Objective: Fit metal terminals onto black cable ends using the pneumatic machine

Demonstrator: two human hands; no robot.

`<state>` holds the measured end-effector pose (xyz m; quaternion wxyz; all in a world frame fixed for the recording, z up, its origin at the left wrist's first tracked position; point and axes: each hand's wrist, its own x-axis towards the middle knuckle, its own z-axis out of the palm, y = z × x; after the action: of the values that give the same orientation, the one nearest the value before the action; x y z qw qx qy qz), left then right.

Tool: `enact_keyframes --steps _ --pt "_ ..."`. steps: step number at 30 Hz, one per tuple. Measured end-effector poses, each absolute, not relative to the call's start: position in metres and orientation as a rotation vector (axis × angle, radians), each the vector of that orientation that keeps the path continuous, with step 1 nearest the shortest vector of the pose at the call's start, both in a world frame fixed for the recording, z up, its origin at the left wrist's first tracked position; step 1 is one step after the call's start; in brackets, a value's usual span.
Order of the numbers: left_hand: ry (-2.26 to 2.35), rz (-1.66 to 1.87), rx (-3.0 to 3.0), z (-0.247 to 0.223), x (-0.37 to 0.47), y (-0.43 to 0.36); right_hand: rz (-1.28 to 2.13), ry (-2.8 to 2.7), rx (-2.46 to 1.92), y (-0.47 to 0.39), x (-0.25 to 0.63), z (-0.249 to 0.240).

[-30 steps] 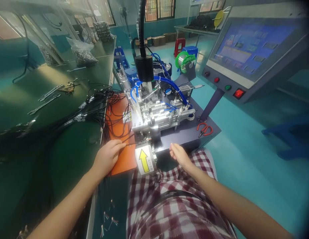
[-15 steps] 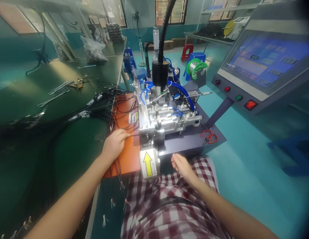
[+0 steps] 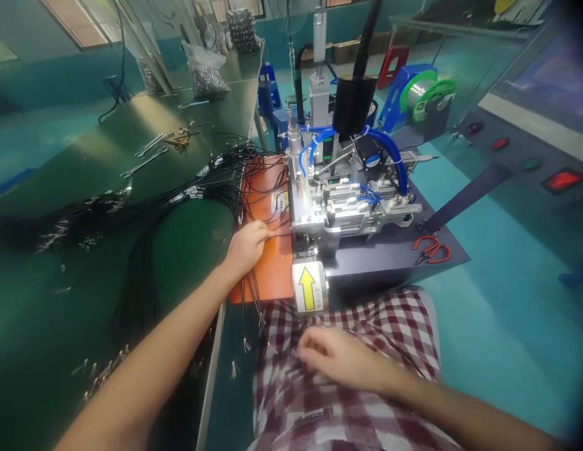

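My left hand (image 3: 247,245) rests on the orange mat (image 3: 267,266) beside the metal machine (image 3: 338,200), its fingers closed on thin black wires (image 3: 254,300) that trail off the mat's near edge. My right hand (image 3: 341,357) lies on my checked lap, fingers curled loosely over a thin black wire; its grip is blurred. A white block with a yellow arrow (image 3: 308,287) sits at the machine's front, between my hands.
A large bundle of black cables (image 3: 178,194) spreads over the green bench to the left, with spanners (image 3: 148,153) farther back. Red-handled cutters (image 3: 430,249) lie on the dark plate to the right. A control panel with buttons (image 3: 557,180) stands at the right.
My right hand has dropped from the machine's front edge to my lap. My left hand has pushed forward along the orange mat with the wires. The view has shifted right.
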<state>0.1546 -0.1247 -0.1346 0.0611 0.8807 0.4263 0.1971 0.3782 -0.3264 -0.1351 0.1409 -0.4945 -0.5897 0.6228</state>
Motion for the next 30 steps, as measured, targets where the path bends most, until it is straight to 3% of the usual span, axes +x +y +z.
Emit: enact_keyframes --steps 6,11,18,30 --pt "1.207 0.617 2.634 -0.105 0.138 -0.134 2.173 -1.346 -1.229 -0.312 0.333 -0.128" --pt "0.865 0.288 2.770 -0.077 0.116 -0.162 2.134 -1.449 -1.270 -0.309 0.337 -0.127" --pt "0.580 -0.081 2.964 -0.081 0.112 -0.178 2.181 -1.454 -1.271 -0.302 0.333 -0.114" --pt "0.489 -0.117 2.978 -0.074 0.106 -0.169 2.398 -1.162 -1.127 -0.299 0.325 -0.122"
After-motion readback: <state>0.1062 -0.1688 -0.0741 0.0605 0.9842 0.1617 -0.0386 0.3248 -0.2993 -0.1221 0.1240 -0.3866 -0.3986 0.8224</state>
